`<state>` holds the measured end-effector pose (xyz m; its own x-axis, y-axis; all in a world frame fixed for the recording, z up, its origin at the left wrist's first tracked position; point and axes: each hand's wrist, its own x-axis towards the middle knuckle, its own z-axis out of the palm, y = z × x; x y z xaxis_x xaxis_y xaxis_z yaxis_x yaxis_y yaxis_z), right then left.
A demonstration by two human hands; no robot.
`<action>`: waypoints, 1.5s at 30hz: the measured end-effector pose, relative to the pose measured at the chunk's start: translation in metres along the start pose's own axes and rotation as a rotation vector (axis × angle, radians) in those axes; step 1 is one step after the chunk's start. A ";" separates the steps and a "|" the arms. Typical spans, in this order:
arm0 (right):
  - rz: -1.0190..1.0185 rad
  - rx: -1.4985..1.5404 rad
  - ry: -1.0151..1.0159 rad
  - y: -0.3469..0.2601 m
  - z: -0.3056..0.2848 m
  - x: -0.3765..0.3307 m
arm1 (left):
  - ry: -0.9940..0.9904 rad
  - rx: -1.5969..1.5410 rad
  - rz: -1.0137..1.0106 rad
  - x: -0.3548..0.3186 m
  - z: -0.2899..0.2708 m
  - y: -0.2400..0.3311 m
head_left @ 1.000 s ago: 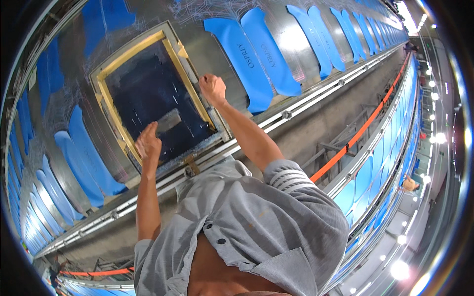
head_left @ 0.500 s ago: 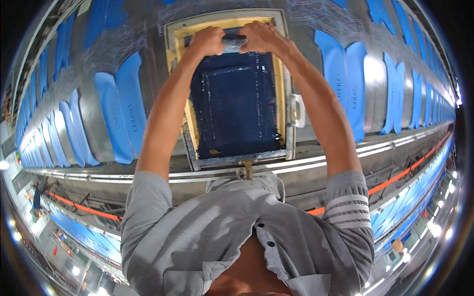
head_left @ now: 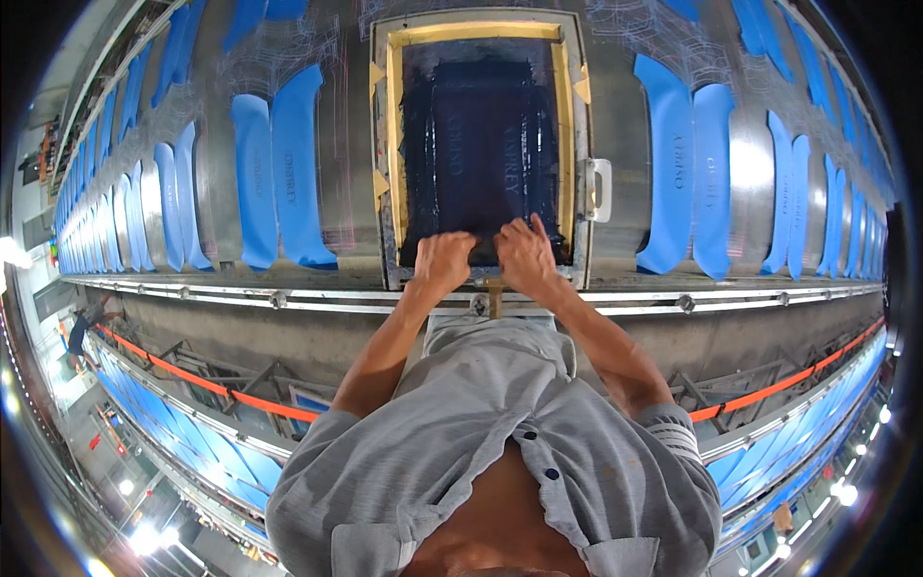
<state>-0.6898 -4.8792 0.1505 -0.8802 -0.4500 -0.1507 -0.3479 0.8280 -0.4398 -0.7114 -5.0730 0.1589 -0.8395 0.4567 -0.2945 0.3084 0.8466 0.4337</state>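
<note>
A printing screen with a metal frame (head_left: 584,125) and yellow-taped inner edges lies on the long table in front of me. Dark blue ink covers its mesh (head_left: 486,144), and faint lettering shows through. At the frame's near end, my left hand (head_left: 442,262) and my right hand (head_left: 527,255) are closed side by side on a squeegee (head_left: 485,252), mostly hidden by my hands and the dark ink. Blue cut pieces with printed lettering lie in pairs on both sides, the nearest being a left piece (head_left: 296,173) and a right piece (head_left: 666,173).
A white handle (head_left: 600,189) sticks out from the frame's right side. Along the table's near edge runs a metal rail (head_left: 336,295), close to my body. Behind me are an orange bar (head_left: 212,385) and another table with blue pieces (head_left: 183,438). A person (head_left: 82,327) stands far left.
Both hands have come from the screen's far end to its near end, bringing the squeegee toward me. My elbows are now bent, and lettering shows in the mesh more clearly.
</note>
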 end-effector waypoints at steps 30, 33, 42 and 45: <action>-0.009 0.011 0.053 0.003 -0.005 -0.012 | 0.007 -0.036 0.041 -0.006 0.006 0.007; -0.009 -0.034 0.008 0.023 -0.020 0.024 | -0.108 0.095 0.036 0.038 -0.020 -0.004; 0.117 -0.121 -0.076 0.141 -0.107 0.228 | -0.100 0.148 0.004 0.270 -0.117 -0.049; 0.099 -0.060 0.019 0.149 -0.100 0.230 | -0.010 0.161 0.028 0.272 -0.104 -0.055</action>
<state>-0.9765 -4.8259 0.1393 -0.9169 -0.3592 -0.1740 -0.2772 0.8867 -0.3700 -1.0026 -5.0237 0.1433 -0.8253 0.4829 -0.2926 0.4004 0.8659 0.2998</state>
